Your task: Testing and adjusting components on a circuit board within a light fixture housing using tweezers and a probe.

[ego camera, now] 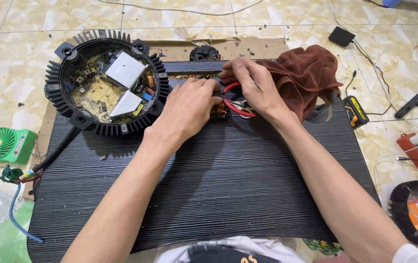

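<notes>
My left hand (189,109) rests knuckles-up on the black ribbed mat (228,185), its fingers closed on a small component with copper windings (220,111). My right hand (250,85) pinches the red wires (236,107) that run from that component and holds a thin metal tool (256,84) between its fingers. The component is mostly hidden under both hands. To the left of them lies a round black finned housing (107,80) with an open circuit board and two white blocks inside.
A brown cloth (304,73) lies bunched right behind my right hand. A green mini fan (4,145) sits on the floor at left. A yellow-black device (356,110), a black adapter (341,36), cables and another finned part (416,204) lie at right. Cardboard underlies the mat.
</notes>
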